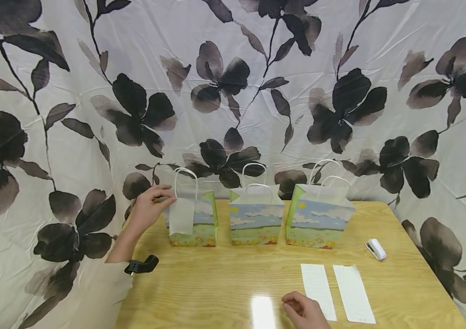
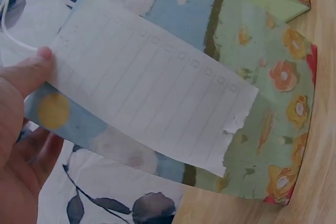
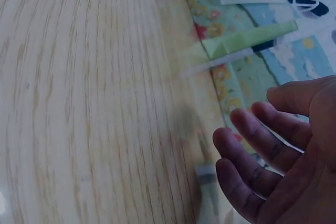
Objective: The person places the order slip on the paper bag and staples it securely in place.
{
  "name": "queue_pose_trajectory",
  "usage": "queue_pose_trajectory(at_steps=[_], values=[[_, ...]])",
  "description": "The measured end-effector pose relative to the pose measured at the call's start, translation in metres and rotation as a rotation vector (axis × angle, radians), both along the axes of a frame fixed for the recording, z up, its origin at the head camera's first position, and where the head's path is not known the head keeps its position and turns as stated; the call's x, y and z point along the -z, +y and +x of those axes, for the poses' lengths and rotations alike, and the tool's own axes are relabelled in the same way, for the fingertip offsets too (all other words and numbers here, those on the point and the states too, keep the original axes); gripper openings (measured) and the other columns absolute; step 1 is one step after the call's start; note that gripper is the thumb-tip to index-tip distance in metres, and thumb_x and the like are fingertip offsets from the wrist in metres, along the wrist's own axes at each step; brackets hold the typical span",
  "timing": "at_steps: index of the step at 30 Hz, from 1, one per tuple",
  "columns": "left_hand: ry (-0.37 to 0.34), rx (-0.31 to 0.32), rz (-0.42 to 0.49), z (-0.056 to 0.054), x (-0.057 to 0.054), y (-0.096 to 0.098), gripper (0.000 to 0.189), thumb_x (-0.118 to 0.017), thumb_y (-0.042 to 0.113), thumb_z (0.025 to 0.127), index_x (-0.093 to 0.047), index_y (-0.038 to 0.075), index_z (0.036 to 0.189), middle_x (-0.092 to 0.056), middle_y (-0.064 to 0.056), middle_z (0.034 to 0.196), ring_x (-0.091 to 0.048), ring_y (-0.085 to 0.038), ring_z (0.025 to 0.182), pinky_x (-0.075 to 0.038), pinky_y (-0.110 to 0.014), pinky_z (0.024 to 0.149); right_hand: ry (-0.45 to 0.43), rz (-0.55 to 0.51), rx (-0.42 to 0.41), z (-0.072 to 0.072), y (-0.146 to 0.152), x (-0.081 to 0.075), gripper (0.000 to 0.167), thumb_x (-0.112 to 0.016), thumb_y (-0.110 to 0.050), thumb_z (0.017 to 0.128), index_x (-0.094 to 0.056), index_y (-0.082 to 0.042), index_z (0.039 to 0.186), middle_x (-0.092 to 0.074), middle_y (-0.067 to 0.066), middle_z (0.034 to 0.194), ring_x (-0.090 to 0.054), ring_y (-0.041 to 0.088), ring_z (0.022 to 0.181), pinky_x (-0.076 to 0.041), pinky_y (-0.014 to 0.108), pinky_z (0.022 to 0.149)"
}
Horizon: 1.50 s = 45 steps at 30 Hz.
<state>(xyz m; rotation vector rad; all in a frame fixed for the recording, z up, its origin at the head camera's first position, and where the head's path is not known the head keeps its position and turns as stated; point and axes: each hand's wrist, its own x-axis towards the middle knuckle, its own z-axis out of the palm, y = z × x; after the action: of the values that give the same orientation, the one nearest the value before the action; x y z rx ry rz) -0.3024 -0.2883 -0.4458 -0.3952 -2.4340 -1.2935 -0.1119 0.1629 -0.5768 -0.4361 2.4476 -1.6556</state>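
At the leftmost paper gift bag (image 1: 204, 210), my left hand (image 1: 152, 205) pinches a torn-edged lined paper slip (image 1: 182, 217) at the bag's top edge. In the left wrist view the thumb (image 2: 39, 66) lies on the slip's upper end, and the other fingers are behind the bag. The slip, printed with a row of small checkboxes, hangs down over the bag's sky-and-meadow front. My right hand (image 1: 307, 313) hovers near the table's front with loosely bent fingers and holds nothing. Beside it lie two more paper slips, one left (image 1: 319, 290) and one right (image 1: 354, 292).
A middle gift bag (image 1: 256, 224) and a right gift bag (image 1: 319, 221) stand in line with the first, white handles up. A small white stapler (image 1: 376, 249) lies at the right of the wooden table (image 1: 216, 283). Floral fabric (image 1: 233, 91) hangs behind.
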Motion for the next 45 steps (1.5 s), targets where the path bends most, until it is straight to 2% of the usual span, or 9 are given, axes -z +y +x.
queue_pose_trajectory(at_steps=[5, 9, 12, 17, 19, 25, 28, 35, 45], values=[[0.064, 0.000, 0.144, -0.002, 0.008, 0.006, 0.010, -0.076, 0.004, 0.084, -0.076, 0.000, 0.093, -0.066, -0.017, 0.107, -0.061, -0.016, 0.097, -0.050, -0.016, 0.073, 0.019, -0.009, -0.013, 0.001, 0.001, 0.001, 0.016, -0.060, -0.010, 0.096, -0.064, 0.005, 0.103, -0.067, 0.008, 0.087, -0.063, 0.010, 0.072, -0.052, 0.022, 0.063], [0.102, 0.027, 0.231, 0.006, 0.001, 0.016, 0.009, -0.074, -0.006, 0.082, -0.073, -0.009, 0.090, -0.065, -0.025, 0.095, -0.059, -0.016, 0.073, -0.045, -0.017, 0.060, 0.023, -0.013, -0.024, 0.001, 0.001, 0.000, 0.017, -0.060, -0.010, 0.097, -0.064, 0.005, 0.104, -0.068, 0.009, 0.088, -0.063, 0.011, 0.072, -0.052, 0.022, 0.063], [0.105, 0.008, 0.261, 0.013, -0.006, 0.023, 0.009, -0.073, -0.007, 0.083, -0.071, -0.012, 0.090, -0.066, -0.025, 0.090, -0.053, -0.019, 0.063, -0.041, -0.019, 0.055, 0.015, -0.011, -0.017, 0.000, 0.001, -0.003, 0.018, -0.060, -0.012, 0.097, -0.064, 0.005, 0.105, -0.068, 0.010, 0.088, -0.063, 0.012, 0.072, -0.052, 0.023, 0.063], [0.043, -0.080, 0.302, 0.017, -0.004, 0.027, 0.010, -0.075, -0.001, 0.083, -0.073, -0.009, 0.089, -0.069, -0.015, 0.084, -0.049, -0.016, 0.059, -0.038, -0.020, 0.051, -0.031, -0.002, 0.005, -0.001, 0.002, -0.008, 0.022, -0.059, -0.016, 0.098, -0.065, 0.003, 0.106, -0.069, 0.010, 0.091, -0.064, 0.014, 0.073, -0.052, 0.024, 0.063], [0.057, -0.099, 0.322, 0.017, -0.003, 0.028, 0.008, -0.076, -0.003, 0.082, -0.073, -0.009, 0.087, -0.068, -0.014, 0.081, -0.045, -0.014, 0.055, -0.036, -0.020, 0.048, -0.040, -0.010, 0.020, -0.003, 0.000, -0.010, 0.024, -0.059, -0.020, 0.099, -0.065, 0.002, 0.108, -0.069, 0.009, 0.092, -0.064, 0.015, 0.074, -0.051, 0.024, 0.064], [0.183, -0.058, 0.334, 0.012, -0.002, 0.031, 0.007, -0.074, -0.009, 0.080, -0.070, -0.014, 0.085, -0.065, -0.024, 0.078, -0.036, -0.016, 0.049, -0.029, -0.020, 0.045, 0.040, -0.021, 0.101, -0.017, -0.009, -0.024, 0.026, -0.059, -0.024, 0.099, -0.066, 0.000, 0.104, -0.068, 0.007, 0.090, -0.063, 0.020, 0.073, -0.051, 0.025, 0.063], [0.163, -0.049, 0.336, 0.012, -0.001, 0.034, 0.004, -0.074, -0.010, 0.080, -0.072, -0.011, 0.084, -0.066, -0.023, 0.077, -0.035, -0.014, 0.047, -0.029, -0.021, 0.044, 0.077, 0.002, 0.126, -0.024, -0.012, -0.030, 0.023, -0.059, -0.023, 0.099, -0.067, -0.001, 0.102, -0.068, 0.008, 0.089, -0.064, 0.022, 0.075, -0.052, 0.025, 0.064], [0.097, -0.114, 0.336, 0.015, -0.001, 0.034, 0.005, -0.076, -0.006, 0.080, -0.074, -0.008, 0.085, -0.069, -0.014, 0.075, -0.030, -0.008, 0.046, -0.028, -0.023, 0.044, 0.097, 0.044, 0.141, -0.045, -0.009, -0.049, 0.017, -0.060, -0.026, 0.099, -0.069, -0.012, 0.101, -0.068, 0.001, 0.091, -0.064, 0.025, 0.080, -0.051, 0.027, 0.067], [0.201, -0.089, 0.331, 0.014, 0.003, 0.038, 0.008, -0.077, -0.008, 0.079, -0.073, -0.013, 0.083, -0.064, -0.025, 0.068, -0.027, -0.009, 0.040, -0.026, -0.025, 0.040, 0.165, 0.114, 0.248, -0.072, 0.042, -0.070, 0.015, -0.061, -0.023, 0.098, -0.069, -0.013, 0.105, -0.066, -0.007, 0.090, -0.063, 0.016, 0.081, -0.050, 0.028, 0.069]])
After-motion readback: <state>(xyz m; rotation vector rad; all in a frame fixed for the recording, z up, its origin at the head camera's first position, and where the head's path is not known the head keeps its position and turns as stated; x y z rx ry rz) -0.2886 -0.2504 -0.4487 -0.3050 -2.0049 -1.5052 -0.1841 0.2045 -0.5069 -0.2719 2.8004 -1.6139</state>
